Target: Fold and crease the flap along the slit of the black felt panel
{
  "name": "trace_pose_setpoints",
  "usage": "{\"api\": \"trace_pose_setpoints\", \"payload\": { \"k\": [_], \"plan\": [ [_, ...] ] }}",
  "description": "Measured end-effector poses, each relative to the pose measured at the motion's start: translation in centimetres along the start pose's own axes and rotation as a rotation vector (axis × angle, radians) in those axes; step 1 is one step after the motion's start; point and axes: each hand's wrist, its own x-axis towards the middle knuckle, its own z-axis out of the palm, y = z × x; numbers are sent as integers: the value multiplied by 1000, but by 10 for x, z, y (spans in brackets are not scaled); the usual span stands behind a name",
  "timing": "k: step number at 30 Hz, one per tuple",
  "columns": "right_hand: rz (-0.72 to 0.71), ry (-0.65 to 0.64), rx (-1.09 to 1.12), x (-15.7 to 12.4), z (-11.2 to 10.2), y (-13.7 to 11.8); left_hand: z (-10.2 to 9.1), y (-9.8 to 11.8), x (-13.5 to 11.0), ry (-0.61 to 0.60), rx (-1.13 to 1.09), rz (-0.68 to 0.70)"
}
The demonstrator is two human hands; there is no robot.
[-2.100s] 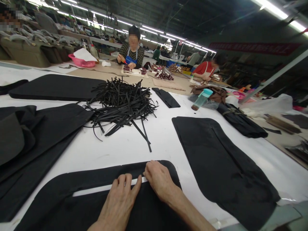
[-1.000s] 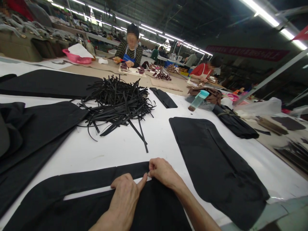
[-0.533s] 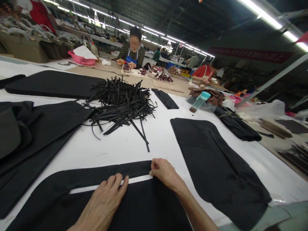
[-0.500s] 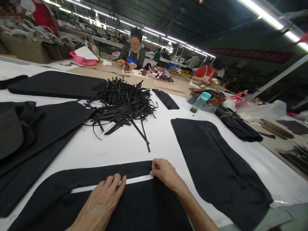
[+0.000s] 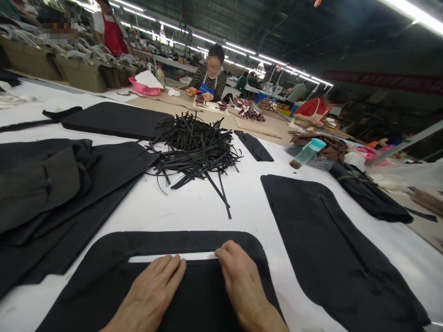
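A black fabric panel [image 5: 114, 251] with rounded corners and a long narrow slot [image 5: 173, 257] lies on the white table at the near edge. My left hand [image 5: 152, 293] rests flat on the panel just below the slot, fingers stretched out. My right hand [image 5: 242, 281] lies flat on the panel at the slot's right end, fingers extended and touching the slot's edge. Neither hand holds anything.
A heap of black strips [image 5: 195, 147] sits mid-table. More black panels lie at right [image 5: 332, 249], at back left [image 5: 114, 120] and stacked at left [image 5: 51, 184]. A teal-capped bottle [image 5: 306, 153] lies at far right. Other people work at tables beyond.
My right hand has released its pinch on the slot's right end and now lies flat. The folded-over corner of the panel is laid out flat. The view has shifted left.
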Motion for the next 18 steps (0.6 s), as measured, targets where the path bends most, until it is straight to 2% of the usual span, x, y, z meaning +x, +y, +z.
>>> {"api": "trace_pose_setpoints", "payload": {
  "k": [3,7,10,14,18],
  "plan": [
    [-271,-12,-15,-2,24,-23,11,8,4,-14,2,4],
    [-423,-3,-104,1,38,-30,22,10,5,18,16,25],
    [-431,-8,-123,0,33,-21,19,4,-2,-2,22,-1],
    [-404,-23,-154,-6,25,-12,5,-9,-14,-51,49,-14],
    [-411,26,-217,-5,30,-22,-2,-10,-15,-23,106,13]
  ]
}}
